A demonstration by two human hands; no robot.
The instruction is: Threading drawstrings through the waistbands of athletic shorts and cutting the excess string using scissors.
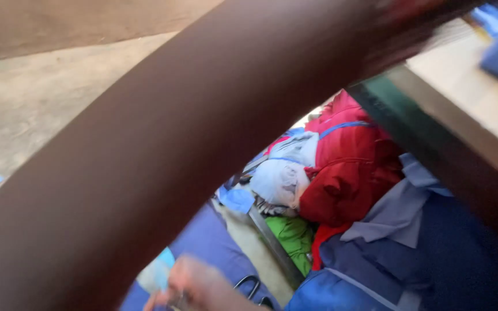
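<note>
The soft red cloth jacket (350, 173) looks matt and crinkly. The pale wooden desk (479, 109) on the right is smooth. The green cloth (292, 236) looks soft. The sandy floor (24, 98) looks rough.

Sunlit dusty floor (41, 86); pale wooden table (479, 109) right.

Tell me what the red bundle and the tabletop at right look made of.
The red bundle looks like soft woven cloth, matte, with folds and stitched seams. The tabletop looks like pale wood or laminate board, smooth, with a dark edge; motion blur leaves that open.
</note>
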